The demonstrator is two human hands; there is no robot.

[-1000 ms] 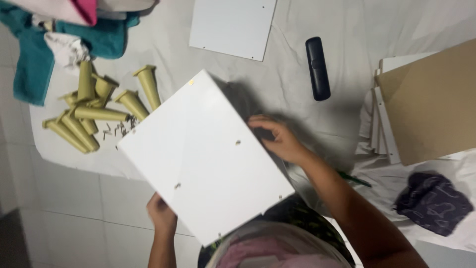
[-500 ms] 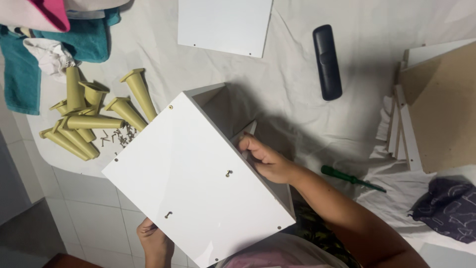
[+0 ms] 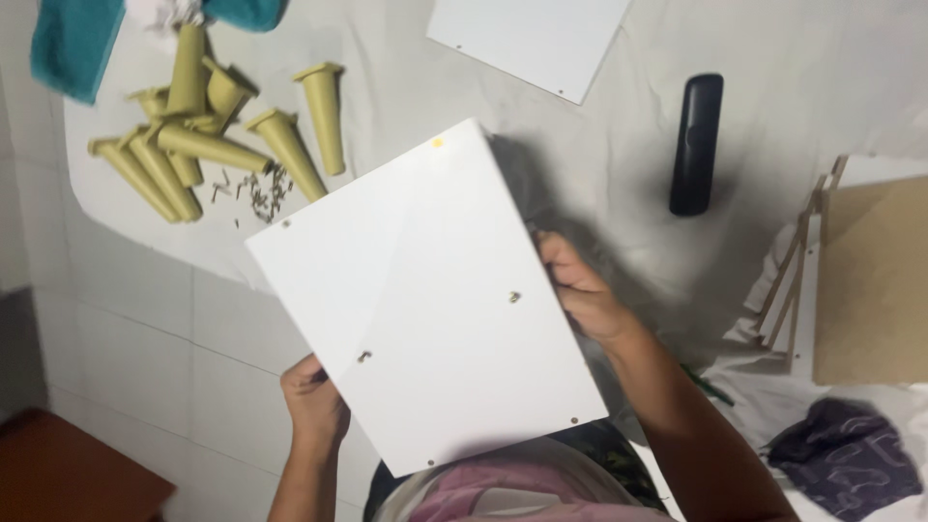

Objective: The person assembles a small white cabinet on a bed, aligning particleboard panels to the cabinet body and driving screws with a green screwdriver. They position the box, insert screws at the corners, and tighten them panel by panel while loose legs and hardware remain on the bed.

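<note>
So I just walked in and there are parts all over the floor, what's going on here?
A person is holding a white panel with both hands: the left hand grips its lower left edge, the right hand its right edge. Two small fittings sit in its face. Nearby lie tan tapered legs, loose screws, another white panel, a black remote-like object and brown boards.

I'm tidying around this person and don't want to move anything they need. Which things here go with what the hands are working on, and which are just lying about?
In use:
white panel, gripped by left hand and right hand
furniture legs
screws
second white panel

Lying about:
black remote-shaped object
teal cloth
dark cloth
</note>
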